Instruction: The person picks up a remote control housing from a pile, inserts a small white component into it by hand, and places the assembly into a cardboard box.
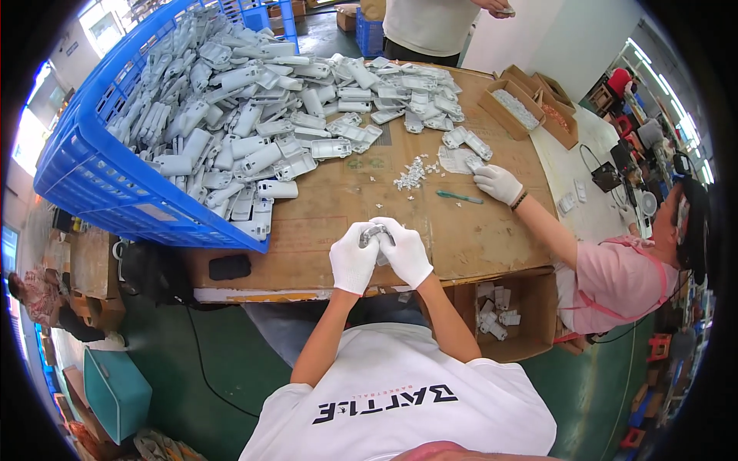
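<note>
Both my hands wear white gloves and meet over the near edge of the cardboard-covered table (307, 246). Between them is a grey plastic housing (375, 233), mostly covered by the gloves. My left hand (354, 260) is closed around its left side, and my right hand (405, 253) grips the other side. Beyond them lies a small pile of tiny white plastic pieces (413, 174), with a few scattered singly. A green pen (460, 197) rests to the right of that pile. A large heap of grey-white plastic housings (254, 115) spreads over the far left of the table.
A tilted blue crate (146, 207) spills the heap from the left. At right, a co-worker's gloved hand (498, 184) touches a housing. Small cardboard trays (511, 107) stand far right. A cardboard box (530, 323) with housings sits below the table's right edge. A black case (230, 267) lies near left.
</note>
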Demonstrator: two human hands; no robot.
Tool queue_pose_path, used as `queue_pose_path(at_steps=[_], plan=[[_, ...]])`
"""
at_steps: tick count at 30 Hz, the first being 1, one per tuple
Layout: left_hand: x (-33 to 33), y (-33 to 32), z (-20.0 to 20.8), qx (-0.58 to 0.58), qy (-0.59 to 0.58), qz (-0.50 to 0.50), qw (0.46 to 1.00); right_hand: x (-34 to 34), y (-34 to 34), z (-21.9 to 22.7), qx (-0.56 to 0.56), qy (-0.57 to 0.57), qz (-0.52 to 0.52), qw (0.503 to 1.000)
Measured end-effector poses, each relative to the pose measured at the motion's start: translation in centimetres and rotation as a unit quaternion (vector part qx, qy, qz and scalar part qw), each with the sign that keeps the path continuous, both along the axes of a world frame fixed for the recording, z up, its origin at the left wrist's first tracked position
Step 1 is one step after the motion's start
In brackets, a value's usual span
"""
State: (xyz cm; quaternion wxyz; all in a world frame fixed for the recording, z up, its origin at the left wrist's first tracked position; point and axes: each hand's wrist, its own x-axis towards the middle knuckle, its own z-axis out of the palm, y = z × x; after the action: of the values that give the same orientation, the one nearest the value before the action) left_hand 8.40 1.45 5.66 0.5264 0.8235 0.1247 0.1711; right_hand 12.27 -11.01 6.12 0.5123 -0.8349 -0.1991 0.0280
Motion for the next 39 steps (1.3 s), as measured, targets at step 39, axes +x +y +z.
queue_pose_path(at_steps=[39], plan=[[-0.1, -1.5, 1.3, 0.089, 0.013, -0.036, 0.995, 1.2, -0.8, -0.6, 0.206, 0.163, 0.022, 0.964]])
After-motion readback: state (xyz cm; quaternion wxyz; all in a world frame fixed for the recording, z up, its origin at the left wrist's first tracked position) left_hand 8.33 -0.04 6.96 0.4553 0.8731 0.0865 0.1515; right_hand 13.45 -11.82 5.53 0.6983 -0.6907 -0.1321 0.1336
